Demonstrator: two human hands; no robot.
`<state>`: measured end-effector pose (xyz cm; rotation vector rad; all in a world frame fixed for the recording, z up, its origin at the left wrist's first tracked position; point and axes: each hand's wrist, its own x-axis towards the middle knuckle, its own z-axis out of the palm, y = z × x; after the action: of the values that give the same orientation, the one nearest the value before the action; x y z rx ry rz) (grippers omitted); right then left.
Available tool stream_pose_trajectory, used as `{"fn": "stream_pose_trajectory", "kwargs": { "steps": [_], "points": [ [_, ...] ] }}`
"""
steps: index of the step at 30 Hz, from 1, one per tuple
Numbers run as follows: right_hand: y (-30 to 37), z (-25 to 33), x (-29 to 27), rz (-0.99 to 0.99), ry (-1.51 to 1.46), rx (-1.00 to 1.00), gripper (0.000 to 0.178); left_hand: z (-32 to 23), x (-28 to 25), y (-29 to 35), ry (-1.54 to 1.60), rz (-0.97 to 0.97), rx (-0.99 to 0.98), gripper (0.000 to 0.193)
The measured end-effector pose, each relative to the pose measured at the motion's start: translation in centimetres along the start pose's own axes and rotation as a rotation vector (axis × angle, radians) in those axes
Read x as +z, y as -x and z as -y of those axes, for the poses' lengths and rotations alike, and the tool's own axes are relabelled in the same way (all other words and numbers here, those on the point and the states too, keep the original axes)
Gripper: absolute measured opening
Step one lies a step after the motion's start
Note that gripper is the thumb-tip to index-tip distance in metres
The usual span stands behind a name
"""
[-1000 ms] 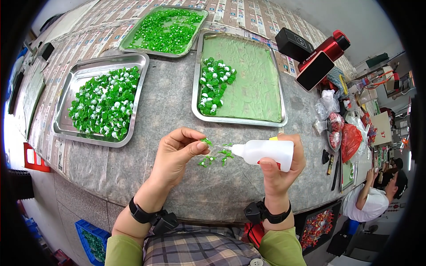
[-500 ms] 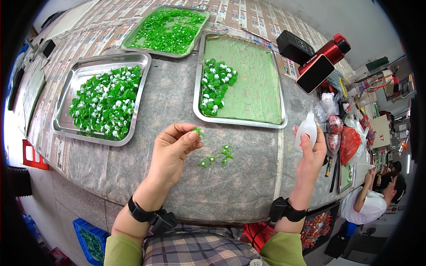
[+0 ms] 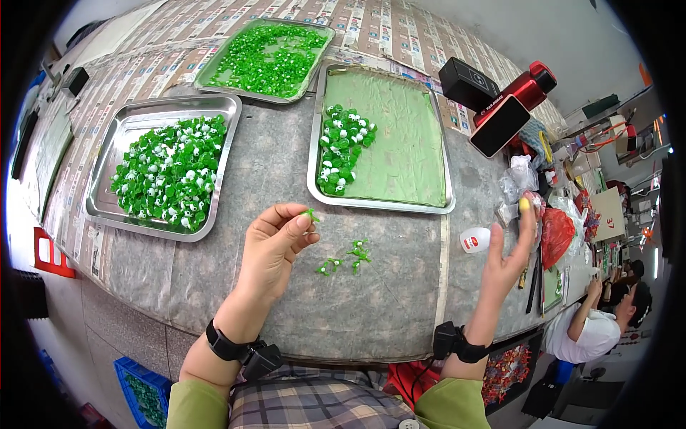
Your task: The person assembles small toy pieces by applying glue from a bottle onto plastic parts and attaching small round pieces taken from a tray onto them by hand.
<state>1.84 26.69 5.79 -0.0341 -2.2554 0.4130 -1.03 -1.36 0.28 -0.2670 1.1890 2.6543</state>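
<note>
Small green piece [image 3: 311, 213] pinched in left hand [image 3: 275, 247] fingers; right hand [image 3: 509, 254] spread, just beside white glue bottle [image 3: 474, 239] on desk [image 3: 400, 300].

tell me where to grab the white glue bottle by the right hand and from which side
Take the white glue bottle around its body, coming from its right, where the open right hand hovers just beside it. It looks to lie on its side on the grey table, so its rounded body is the widest, most exposed part for a grip.
</note>
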Motion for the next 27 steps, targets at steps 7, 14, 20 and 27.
{"fn": "stream_pose_trajectory", "kwargs": {
  "steps": [7,14,20,27],
  "points": [
    [-0.5,8.1,12.0,0.732,-0.524,-0.336,0.043,-0.1,-0.2,-0.2,0.005,-0.017,-0.007,0.011],
    [1.2,7.9,13.6,0.826,-0.171,-0.481,0.058,-0.2,-0.2,-0.1,0.061,-0.023,-0.02,0.012],
    [-0.1,4.4,11.1,0.924,-0.341,-0.335,0.047,-0.4,-0.1,0.0,0.035,-0.005,-0.028,0.012],
    [-2.6,2.5,11.8,0.717,-0.539,0.221,0.018,-0.3,0.0,0.1,0.029,0.012,-0.038,0.012]
  ]
}}
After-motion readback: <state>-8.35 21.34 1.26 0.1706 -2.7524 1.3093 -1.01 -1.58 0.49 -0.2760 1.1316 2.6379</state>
